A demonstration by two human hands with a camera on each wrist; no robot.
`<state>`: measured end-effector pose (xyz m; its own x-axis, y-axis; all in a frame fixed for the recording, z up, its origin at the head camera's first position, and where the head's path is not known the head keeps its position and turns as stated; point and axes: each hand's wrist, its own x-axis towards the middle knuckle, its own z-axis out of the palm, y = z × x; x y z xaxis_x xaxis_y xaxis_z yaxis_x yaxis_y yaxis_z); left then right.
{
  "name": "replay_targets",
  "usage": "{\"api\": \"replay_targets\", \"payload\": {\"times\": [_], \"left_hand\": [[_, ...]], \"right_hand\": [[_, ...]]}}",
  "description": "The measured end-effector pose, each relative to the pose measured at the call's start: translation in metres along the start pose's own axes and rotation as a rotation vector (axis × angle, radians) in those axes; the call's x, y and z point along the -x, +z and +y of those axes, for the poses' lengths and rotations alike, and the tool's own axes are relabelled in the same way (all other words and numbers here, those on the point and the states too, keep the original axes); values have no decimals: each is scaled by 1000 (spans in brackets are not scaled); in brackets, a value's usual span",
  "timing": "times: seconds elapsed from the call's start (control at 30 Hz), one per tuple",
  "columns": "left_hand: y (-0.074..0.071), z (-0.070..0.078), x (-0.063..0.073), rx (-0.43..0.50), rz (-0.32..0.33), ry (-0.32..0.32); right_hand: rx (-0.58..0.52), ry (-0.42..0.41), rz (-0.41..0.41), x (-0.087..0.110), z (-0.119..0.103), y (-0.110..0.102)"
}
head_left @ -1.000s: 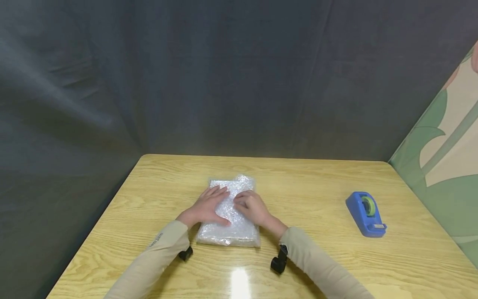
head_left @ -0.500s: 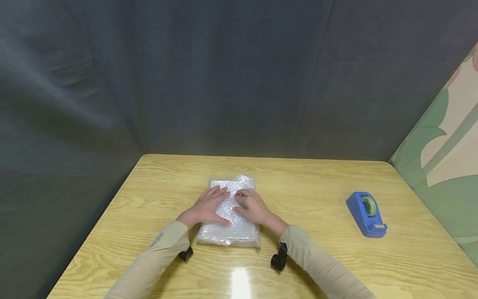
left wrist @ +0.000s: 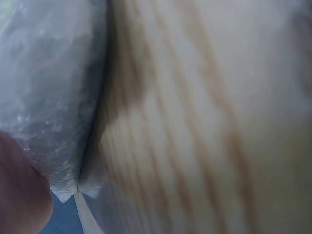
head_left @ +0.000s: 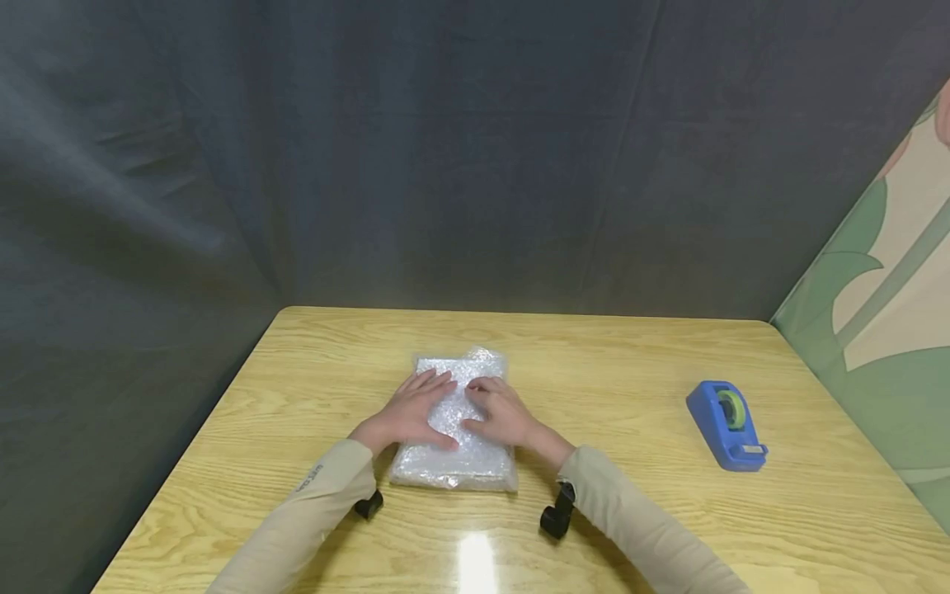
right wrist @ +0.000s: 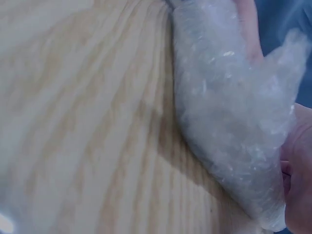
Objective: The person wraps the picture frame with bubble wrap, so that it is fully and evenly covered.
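A flat package in clear bubble wrap (head_left: 454, 466) lies on the wooden table, its wrap bunched at the far right corner. My left hand (head_left: 411, 412) rests spread on its left half, fingers straight and thumb pointing across. On the right half lies my right hand (head_left: 507, 417), thumb apart from the loosely bent fingers, touching the top. The left wrist view shows one side of the bubble wrap (left wrist: 53, 83) with a thumb (left wrist: 24, 190) against it. In the right wrist view a crinkled flap of bubble wrap (right wrist: 280, 73) stands up beside my right hand (right wrist: 300, 165).
A blue tape dispenser (head_left: 723, 429) with a green roll stands on the right of the table (head_left: 609, 388). Dark curtain (head_left: 460, 165) hangs behind and to the left. A patterned cloth (head_left: 891, 330) borders the right side.
The right hand's thumb has come away from the fingertips and moved toward the near side, so the hand has spread on the wrap. The left hand and the package have stayed put.
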<state>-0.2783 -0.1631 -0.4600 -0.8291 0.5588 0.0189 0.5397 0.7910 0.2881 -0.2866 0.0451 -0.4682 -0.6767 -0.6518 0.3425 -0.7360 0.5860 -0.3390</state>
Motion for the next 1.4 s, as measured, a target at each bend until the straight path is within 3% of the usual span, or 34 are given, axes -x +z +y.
{"api": "replay_targets", "payload": {"times": [0.13, 0.27, 0.43, 0.53, 0.77, 0.9, 1.0, 1.17, 1.27, 1.4], "left_hand": [[-1, 0, -3, -7, 2, 3], [-2, -2, -4, -9, 4, -4], [-1, -4, -3, -5, -7, -12], [-1, -6, -2, 3, -5, -14], [-6, -5, -4, 0, -13, -17], [-11, 4, 0, 14, -59, -49], [-12, 12, 7, -7, -39, -29], [-13, 14, 33, -17, 78, 33], [-15, 11, 56, 89, 112, -14], [-12, 7, 79, 249, 94, -107]], "right_hand": [[-195, 64, 15, 6, 4, -2], [-452, 165, 88, 17, 2, -9], [-808, 437, 187, 41, -19, -14], [-926, 548, 202, 53, -35, -12], [-912, 490, 193, 62, -49, -2], [-907, 562, 187, 62, -50, 0], [-893, 600, 180, 64, -52, -2], [-903, 621, 151, 66, -58, -4], [-903, 621, 134, 66, -58, -3], [-900, 621, 126, 66, -57, -3]]}}
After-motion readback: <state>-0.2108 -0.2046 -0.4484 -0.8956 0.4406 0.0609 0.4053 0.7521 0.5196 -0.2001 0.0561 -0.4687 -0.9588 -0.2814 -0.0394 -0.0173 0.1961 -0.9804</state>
